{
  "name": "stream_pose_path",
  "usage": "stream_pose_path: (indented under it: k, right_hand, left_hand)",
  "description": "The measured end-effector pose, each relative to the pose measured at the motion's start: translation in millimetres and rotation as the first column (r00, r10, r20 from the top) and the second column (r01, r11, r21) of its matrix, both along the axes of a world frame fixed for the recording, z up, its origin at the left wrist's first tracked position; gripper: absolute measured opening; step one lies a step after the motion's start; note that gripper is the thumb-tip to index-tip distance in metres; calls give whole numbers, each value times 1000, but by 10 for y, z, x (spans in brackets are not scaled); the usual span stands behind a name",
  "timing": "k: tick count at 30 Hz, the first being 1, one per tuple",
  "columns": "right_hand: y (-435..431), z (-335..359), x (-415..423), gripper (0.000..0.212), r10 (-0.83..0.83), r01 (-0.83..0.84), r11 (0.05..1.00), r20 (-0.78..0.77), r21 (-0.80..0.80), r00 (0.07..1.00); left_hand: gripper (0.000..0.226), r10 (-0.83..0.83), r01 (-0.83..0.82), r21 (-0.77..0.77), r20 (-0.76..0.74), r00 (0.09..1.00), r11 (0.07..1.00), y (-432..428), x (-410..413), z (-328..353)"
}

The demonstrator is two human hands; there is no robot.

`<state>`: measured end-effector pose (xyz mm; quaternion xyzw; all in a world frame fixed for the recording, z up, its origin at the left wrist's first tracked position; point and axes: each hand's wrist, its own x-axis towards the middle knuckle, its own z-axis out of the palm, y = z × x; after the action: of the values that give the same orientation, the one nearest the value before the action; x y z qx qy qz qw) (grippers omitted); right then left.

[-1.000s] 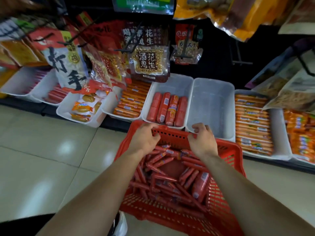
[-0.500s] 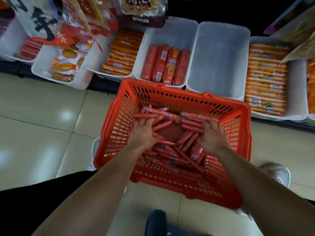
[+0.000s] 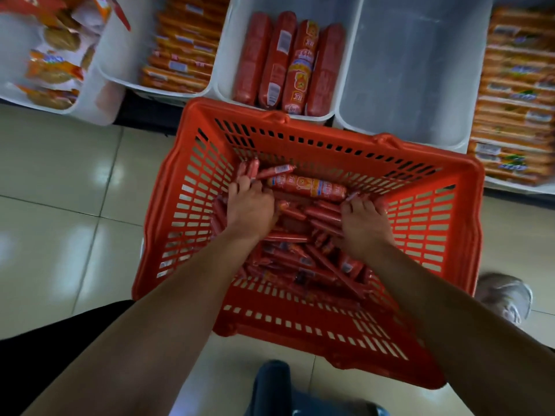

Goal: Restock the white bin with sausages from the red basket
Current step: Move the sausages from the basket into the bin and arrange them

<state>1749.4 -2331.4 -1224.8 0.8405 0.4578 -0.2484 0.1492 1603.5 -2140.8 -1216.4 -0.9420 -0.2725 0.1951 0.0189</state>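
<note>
The work looks barely begun. The red plastic basket with slotted walls [image 3: 336,136] stands on the pale tiled floor [image 3: 60,211], just near of the row of shelf bins, and holds a deep, tangled heap of thin red sausages [image 3: 288,256], with one thick, orange-labelled sausage [image 3: 306,186] lying across its far part.

Both hands are down inside the basket. The left hand [image 3: 249,210] reaches onto the thin sausages at the thick one's left end, and the right hand [image 3: 365,228] bends its fingers [image 3: 353,205] down at the right end. Whether either hand has closed round anything cannot be told, since the fingertips are sunk in the heap.

Beyond the basket, the rectangular white plastic bin on the right [image 3: 414,85] is bare inside. Its left neighbour [image 3: 222,64] holds four thick red sausages [image 3: 288,61]. Nearly all the carrying seems left to do.
</note>
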Motion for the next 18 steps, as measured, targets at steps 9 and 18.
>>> stream_pose_path:
  k: [9,18]
  right_hand:
    - [126,42,14,109,-100,91,993,-131,-69,986]
    - [55,93,74,89,-205,213,977,-152,33,967]
  left_hand:
    - [78,13,-38,-185,-137,991,982,150,-36,54]
    - [75,265,-331,-418,-209,941,846,195,-130,78]
